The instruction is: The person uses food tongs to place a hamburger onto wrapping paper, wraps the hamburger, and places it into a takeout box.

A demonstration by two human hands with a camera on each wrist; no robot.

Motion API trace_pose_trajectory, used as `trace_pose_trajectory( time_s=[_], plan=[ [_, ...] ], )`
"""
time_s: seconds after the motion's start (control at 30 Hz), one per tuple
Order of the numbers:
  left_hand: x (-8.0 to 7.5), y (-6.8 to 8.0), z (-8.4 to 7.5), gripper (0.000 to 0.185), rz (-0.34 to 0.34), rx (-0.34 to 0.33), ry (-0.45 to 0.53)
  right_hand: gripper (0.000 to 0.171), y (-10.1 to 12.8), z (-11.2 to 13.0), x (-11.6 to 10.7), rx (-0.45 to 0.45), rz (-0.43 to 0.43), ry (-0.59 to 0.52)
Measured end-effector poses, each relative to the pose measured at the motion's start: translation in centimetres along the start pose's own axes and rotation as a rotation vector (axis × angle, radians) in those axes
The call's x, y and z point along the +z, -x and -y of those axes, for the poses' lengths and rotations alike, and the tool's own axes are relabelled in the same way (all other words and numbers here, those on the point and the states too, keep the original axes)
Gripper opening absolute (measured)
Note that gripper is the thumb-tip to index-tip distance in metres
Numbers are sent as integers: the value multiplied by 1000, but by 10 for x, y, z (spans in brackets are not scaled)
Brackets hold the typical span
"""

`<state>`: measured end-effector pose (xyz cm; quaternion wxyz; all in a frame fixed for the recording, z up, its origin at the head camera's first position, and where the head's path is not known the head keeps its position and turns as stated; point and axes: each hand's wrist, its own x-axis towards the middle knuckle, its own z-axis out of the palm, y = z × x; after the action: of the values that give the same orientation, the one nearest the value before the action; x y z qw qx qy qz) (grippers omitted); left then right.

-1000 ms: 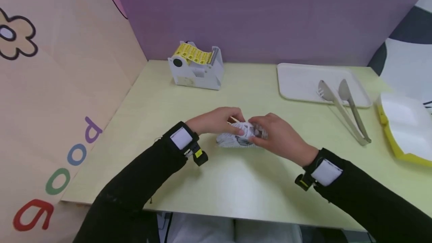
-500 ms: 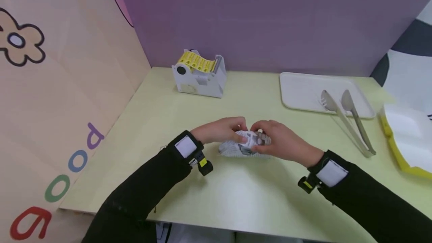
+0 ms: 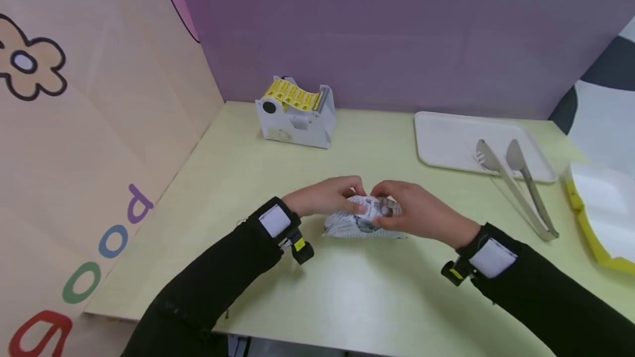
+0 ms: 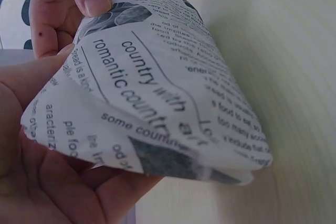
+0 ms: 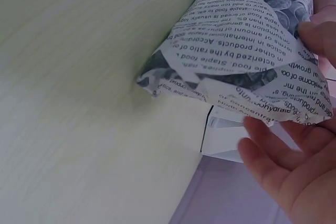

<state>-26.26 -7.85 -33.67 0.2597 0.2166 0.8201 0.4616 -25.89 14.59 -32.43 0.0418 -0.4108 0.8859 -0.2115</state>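
A small package wrapped in newsprint-patterned food paper (image 3: pixel 354 228) lies low over the table in front of me, between my hands. My left hand (image 3: pixel 327 196) grips its left end, thumb on top and fingers curled behind. My right hand (image 3: pixel 423 211) holds the other end the same way, with the fingertips of both hands close together at the far side. In the left wrist view the paper (image 4: pixel 157 82) shows printed words and a folded, pointed near end. The right wrist view shows the wrapper (image 5: pixel 226 51) with a creased lower edge. What it contains is hidden.
A white dispenser (image 3: pixel 297 128) with a roll of yellow labels (image 3: pixel 292 95) stands at the back. A white tray (image 3: pixel 446 139) sits back right, with metal tongs (image 3: pixel 533 203) leaning over its front edge. A yellow-and-white clamshell box (image 3: pixel 607 208) lies open at far right.
The hands have drawn slightly closer together, and a paper edge that stood up by the left fingers has gone down. The head view has tilted a little upward. Both hands keep their hold.
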Motion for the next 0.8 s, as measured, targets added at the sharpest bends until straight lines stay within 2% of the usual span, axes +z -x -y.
trace_pose_trajectory(
  time_s=[0.2, 0.3, 0.4, 0.43, 0.5, 0.67, 0.73, 0.8],
  plan=[
    [4, -9, -5, 17, 0, 30, -24, 35, 10, -7, -3, 6, -38, -32],
    [-2, -15, -3, 27, 17, 47, -76, 34, 14, -11, -1, 19, -51, -59],
    [-11, -24, 0, 36, 7, 36, -64, 34, 17, -14, 0, 13, -68, -74],
    [-15, -27, 1, 39, -21, 21, -45, 34, 18, -14, 0, 8, -73, -72],
    [-22, -34, 3, 43, -124, -27, 26, 35, 19, -15, 0, 2, -85, -63],
    [-39, -55, 12, 42, -492, -138, 96, 35, 22, -14, 1, 3, -101, -52],
    [-44, -63, 17, 45, -577, -172, 105, 36, 24, -13, 2, 4, -97, -50],
    [-47, -71, 22, 51, -622, -209, 161, 38, 28, -13, 4, 9, -89, -44]
  ],
)
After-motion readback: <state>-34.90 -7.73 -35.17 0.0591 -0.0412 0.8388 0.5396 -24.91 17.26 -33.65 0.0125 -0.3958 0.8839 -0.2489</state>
